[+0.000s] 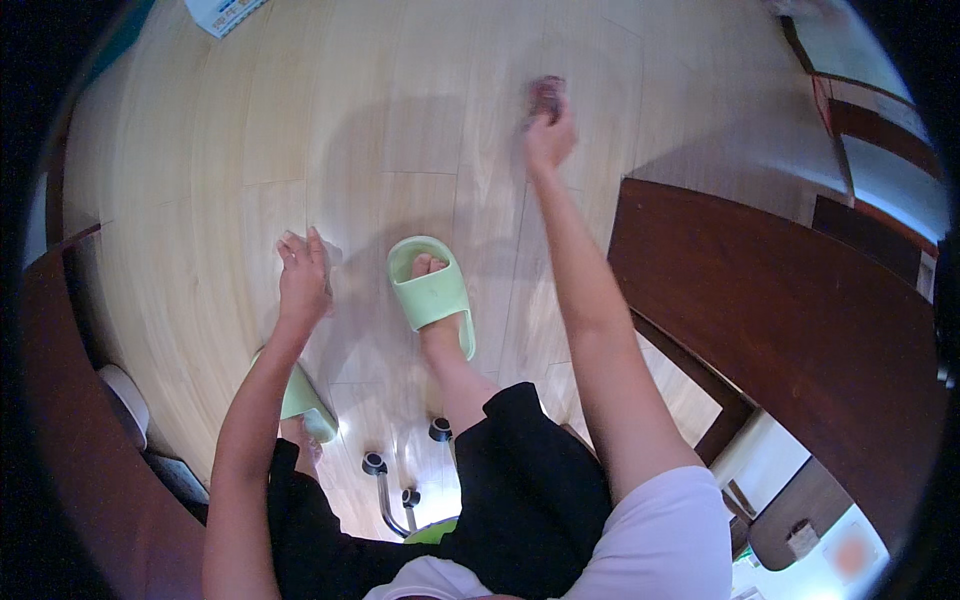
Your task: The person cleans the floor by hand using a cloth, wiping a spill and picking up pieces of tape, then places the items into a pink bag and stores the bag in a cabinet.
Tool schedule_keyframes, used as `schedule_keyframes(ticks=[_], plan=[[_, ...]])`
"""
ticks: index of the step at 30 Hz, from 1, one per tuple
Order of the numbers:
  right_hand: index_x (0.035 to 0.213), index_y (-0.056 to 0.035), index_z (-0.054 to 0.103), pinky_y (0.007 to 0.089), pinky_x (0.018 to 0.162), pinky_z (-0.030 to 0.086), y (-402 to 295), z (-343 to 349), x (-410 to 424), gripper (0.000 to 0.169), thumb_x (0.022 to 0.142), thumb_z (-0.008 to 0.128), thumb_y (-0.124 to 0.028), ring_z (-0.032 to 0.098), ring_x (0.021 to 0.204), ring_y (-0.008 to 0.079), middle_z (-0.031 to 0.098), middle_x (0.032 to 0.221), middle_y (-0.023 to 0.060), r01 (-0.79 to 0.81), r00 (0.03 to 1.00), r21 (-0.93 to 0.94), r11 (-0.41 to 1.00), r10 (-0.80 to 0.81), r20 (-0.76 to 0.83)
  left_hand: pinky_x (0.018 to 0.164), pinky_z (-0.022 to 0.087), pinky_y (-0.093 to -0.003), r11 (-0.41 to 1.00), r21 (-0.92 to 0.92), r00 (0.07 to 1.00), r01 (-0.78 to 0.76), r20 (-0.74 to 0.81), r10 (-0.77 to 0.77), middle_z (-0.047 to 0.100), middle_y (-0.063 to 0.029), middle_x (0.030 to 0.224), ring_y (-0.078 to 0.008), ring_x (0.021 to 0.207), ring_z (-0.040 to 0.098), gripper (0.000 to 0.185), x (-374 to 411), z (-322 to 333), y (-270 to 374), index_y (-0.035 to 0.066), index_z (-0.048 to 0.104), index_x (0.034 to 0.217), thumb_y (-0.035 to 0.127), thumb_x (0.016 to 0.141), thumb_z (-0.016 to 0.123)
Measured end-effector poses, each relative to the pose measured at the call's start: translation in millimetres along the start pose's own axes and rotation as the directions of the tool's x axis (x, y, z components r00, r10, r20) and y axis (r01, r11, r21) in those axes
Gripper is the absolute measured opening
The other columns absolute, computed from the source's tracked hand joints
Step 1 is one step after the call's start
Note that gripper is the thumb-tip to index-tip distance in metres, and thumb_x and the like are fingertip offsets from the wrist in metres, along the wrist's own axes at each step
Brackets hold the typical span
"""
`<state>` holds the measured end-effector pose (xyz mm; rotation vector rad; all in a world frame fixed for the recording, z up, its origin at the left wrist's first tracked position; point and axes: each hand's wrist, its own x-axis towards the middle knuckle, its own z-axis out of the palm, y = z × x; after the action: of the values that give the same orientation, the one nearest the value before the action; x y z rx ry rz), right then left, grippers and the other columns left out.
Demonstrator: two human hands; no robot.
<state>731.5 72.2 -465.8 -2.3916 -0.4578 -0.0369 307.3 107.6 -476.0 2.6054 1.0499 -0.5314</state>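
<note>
Out in front, my right hand (pixel 551 142) grips a small dark-red object (pixel 548 91), blurred so that its kind cannot be told. It is held over the pale wood-plank floor (pixel 420 135). Further left and closer to me, my left hand (pixel 302 277) hangs above the floor with its fingers apart; nothing shows in it, though the palm is partly hidden. Between my arms, a light green slipper (pixel 435 296) is on one foot. The other green slipper (pixel 309 405) is partly covered by my left forearm.
A dark brown wooden panel (pixel 765 277) stands to my right, and another dark wooden surface (pixel 90 465) curves along my left. Metal legs with dark feet (pixel 375 463) show beneath me. A white and blue package (pixel 223 13) bearing writing lies at the far left.
</note>
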Motion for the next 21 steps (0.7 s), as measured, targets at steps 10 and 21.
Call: schedule_keyframes(ticks=[10, 21], plan=[[0.111, -0.0192, 0.068, 0.0415, 0.085, 0.051, -76.1, 116.3, -5.7, 0.033, 0.083, 0.053, -0.007, 0.068, 0.096, 0.0311, 0.072, 0.102, 0.0088, 0.165, 0.971, 0.021, 0.986, -0.166, 0.174, 0.102, 0.045, -0.0510, 0.997, -0.082, 1.000, 0.012, -0.014, -0.013, 0.031, -0.0469, 0.137, -0.0629, 0.126, 0.035, 0.079, -12.5, -4.9, -11.9, -0.011, 0.028, 0.145, 0.001, 0.075, 0.063], [0.120, -0.0273, 0.063, 0.0532, 0.095, 0.046, -184.7, 132.8, -302.4, 0.032, 0.093, 0.050, -0.016, 0.058, 0.108, 0.0408, 0.065, 0.117, 0.0111, 0.528, -0.058, 0.544, 0.652, -0.611, 0.789, 0.113, 0.029, -0.0515, 0.951, -0.238, 0.955, -0.196, -0.266, 0.130, 0.036, -0.0292, 0.146, -0.0479, 0.134, 0.036, 0.071, -0.6, 29.0, -10.0, -0.003, 0.031, 0.147, 0.001, 0.081, 0.057]])
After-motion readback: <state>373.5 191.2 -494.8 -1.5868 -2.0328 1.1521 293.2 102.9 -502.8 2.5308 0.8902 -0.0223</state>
